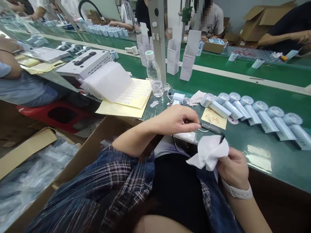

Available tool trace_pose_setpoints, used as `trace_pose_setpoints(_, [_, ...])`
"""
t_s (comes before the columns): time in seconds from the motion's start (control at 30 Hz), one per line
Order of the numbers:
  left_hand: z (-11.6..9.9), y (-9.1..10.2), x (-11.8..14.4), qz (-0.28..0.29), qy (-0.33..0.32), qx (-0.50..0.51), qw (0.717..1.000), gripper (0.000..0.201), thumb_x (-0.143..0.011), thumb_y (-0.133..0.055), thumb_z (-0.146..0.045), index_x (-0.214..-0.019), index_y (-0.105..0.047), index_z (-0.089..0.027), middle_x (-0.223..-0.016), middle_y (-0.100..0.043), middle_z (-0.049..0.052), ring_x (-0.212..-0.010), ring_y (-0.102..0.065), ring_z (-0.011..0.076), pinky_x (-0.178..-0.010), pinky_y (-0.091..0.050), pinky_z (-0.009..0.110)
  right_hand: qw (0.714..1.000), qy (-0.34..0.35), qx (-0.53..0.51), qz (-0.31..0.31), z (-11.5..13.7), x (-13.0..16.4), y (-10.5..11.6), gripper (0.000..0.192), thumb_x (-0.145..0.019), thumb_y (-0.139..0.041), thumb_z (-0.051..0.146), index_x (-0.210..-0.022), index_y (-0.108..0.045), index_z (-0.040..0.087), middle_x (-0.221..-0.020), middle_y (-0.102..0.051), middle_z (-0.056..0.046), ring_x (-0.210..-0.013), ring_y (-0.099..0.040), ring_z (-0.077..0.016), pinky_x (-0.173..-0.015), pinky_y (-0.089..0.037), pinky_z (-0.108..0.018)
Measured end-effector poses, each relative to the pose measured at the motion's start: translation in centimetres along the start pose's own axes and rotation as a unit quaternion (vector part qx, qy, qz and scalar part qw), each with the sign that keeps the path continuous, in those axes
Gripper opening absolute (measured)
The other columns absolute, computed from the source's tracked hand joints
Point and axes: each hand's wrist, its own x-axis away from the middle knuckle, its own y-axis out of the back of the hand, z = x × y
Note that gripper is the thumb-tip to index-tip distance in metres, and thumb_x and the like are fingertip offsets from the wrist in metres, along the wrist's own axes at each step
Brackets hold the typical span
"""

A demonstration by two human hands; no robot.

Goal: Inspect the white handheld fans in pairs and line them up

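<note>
My left hand (178,120) is closed over the bench edge, thumb and fingers curled together. A dark, slim, pen-like tool (211,128) extends from its fingertips towards a white wipe (210,152), and a black tip lies against the wipe's upper edge. What sits deeper inside that hand is hidden. Lower right, my right hand (233,166) grips the crumpled wipe between thumb and fingers. Beyond the hands, several light-blue cylinders (261,111) with clear-looking ends lean in a row on the green bench. A yellow note (213,117) with handwriting lies beside the row.
A water bottle (155,76) stands by a metal post (157,38). Yellow sticker sheets (136,97) and a white device (82,64) are left. A carton of clear plastic (39,174) sits lower left. White boxes (189,58) stand behind; people work around the bench.
</note>
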Motion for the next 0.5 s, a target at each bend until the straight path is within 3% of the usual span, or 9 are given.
trace_pose_setpoints(0.07, [1.0,0.8,0.3,-0.078,0.014,0.072,0.994,0.033,-0.096,-0.064,-0.040,-0.071,-0.067,-0.019,-0.069,-0.069,0.002,-0.066,-0.063,0.0132,-0.065,-0.047,0.026,0.993,-0.034,0.047,0.103,-1.5,-0.3,1.3,0.033,-0.076,-0.092,0.056,-0.067,-0.084,0.025,-0.070,-0.077,-0.009,-0.062,-0.071,-0.0234,-0.057,-0.058,-0.034])
trace_pose_setpoints(0.13, [1.4,1.3,0.4,-0.117,0.007,0.112,0.987,0.039,-0.098,-0.064,-0.047,-0.070,-0.068,-0.019,-0.067,-0.068,0.003,-0.064,-0.064,0.0135,-0.063,-0.049,0.027,0.981,-0.068,0.089,0.160,-2.4,-1.0,2.3,0.027,-0.076,-0.093,0.048,-0.070,-0.086,0.023,-0.075,-0.079,-0.011,-0.068,-0.074,-0.0255,-0.062,-0.060,-0.034])
trace_pose_setpoints(0.23, [0.7,1.2,0.1,-0.050,-0.029,0.093,0.994,0.040,-0.098,-0.065,-0.049,-0.073,-0.072,-0.019,-0.074,-0.073,0.005,-0.072,-0.068,0.0148,-0.072,-0.052,0.028,0.978,-0.104,0.098,0.152,-2.4,-2.6,2.2,0.030,-0.075,-0.093,0.052,-0.076,-0.086,0.023,-0.080,-0.081,-0.011,-0.073,-0.075,-0.0266,-0.067,-0.062,-0.036])
trace_pose_setpoints(0.33, [-0.4,-0.2,-0.5,-0.010,-0.076,0.050,0.996,0.035,-0.100,-0.062,-0.043,-0.077,-0.072,-0.019,-0.080,-0.075,0.007,-0.079,-0.070,0.0172,-0.077,-0.053,0.029,0.983,-0.091,0.036,0.156,-1.0,-4.1,-0.1,0.033,-0.074,-0.092,0.057,-0.079,-0.085,0.025,-0.080,-0.081,-0.007,-0.076,-0.075,-0.0271,-0.071,-0.063,-0.040])
trace_pose_setpoints(0.43, [-0.8,-2.6,-0.8,-0.035,-0.129,-0.008,0.991,0.030,-0.102,-0.055,-0.036,-0.081,-0.069,-0.020,-0.085,-0.075,0.010,-0.088,-0.070,0.0220,-0.085,-0.056,0.034,0.976,-0.047,0.027,0.210,0.7,-4.9,-3.3,0.031,-0.074,-0.093,0.054,-0.079,-0.083,0.025,-0.082,-0.080,-0.006,-0.080,-0.075,-0.0275,-0.079,-0.064,-0.044])
trace_pose_setpoints(0.5, [-0.5,-4.0,-0.7,-0.051,-0.150,-0.033,0.987,0.031,-0.103,-0.051,-0.036,-0.082,-0.067,-0.020,-0.086,-0.074,0.011,-0.090,-0.070,0.0231,-0.088,-0.056,0.036,0.977,-0.019,0.048,0.207,1.5,-5.2,-5.1,0.030,-0.073,-0.094,0.051,-0.083,-0.082,0.025,-0.086,-0.081,-0.006,-0.086,-0.075,-0.0274,-0.086,-0.064,-0.045])
